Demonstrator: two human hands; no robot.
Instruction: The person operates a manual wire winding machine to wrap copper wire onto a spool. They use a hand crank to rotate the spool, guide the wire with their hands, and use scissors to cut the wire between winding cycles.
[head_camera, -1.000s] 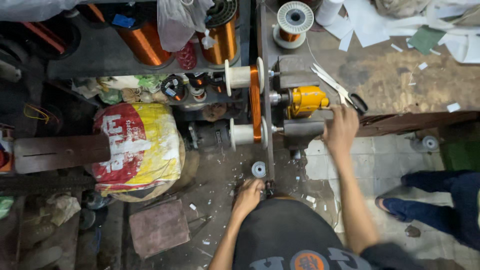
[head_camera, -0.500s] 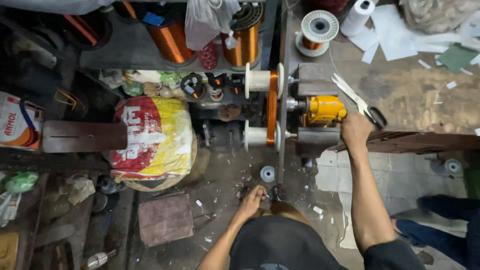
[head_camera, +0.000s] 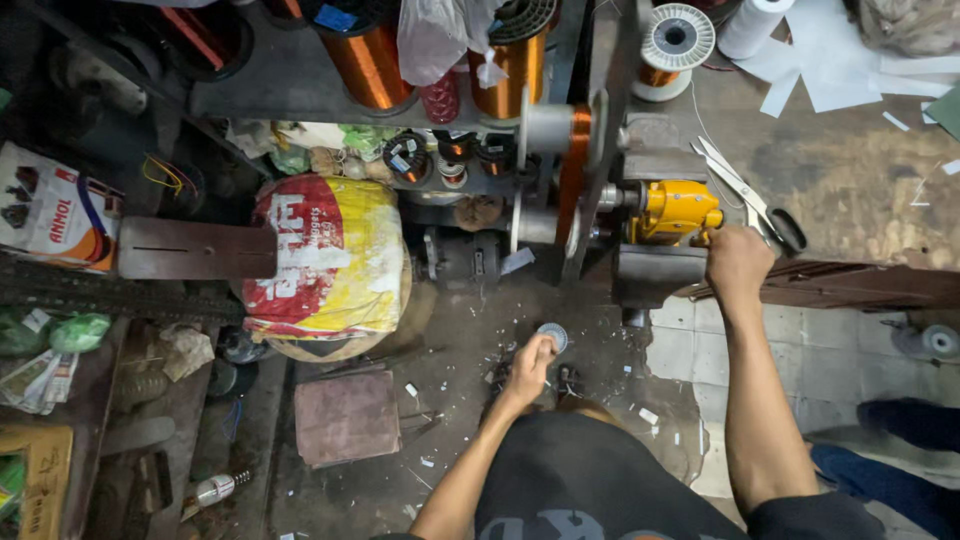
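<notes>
The right hand (head_camera: 738, 262) is closed in a fist at the near edge of the yellow winder unit (head_camera: 676, 211), approx. at its handle; the part gripped is hidden. Scissors (head_camera: 745, 192) lie just right of the unit on the bench (head_camera: 860, 190). Left of the unit, a copper wire coil (head_camera: 573, 175) is seen between two flanges on the shaft. The left hand (head_camera: 530, 366) is lowered toward the floor, fingers curled against a small round white spool (head_camera: 552, 336); grip type cannot be told. A yellow-red sack (head_camera: 325, 262) stands at left; copper spools (head_camera: 372, 60) sit on the far shelf.
</notes>
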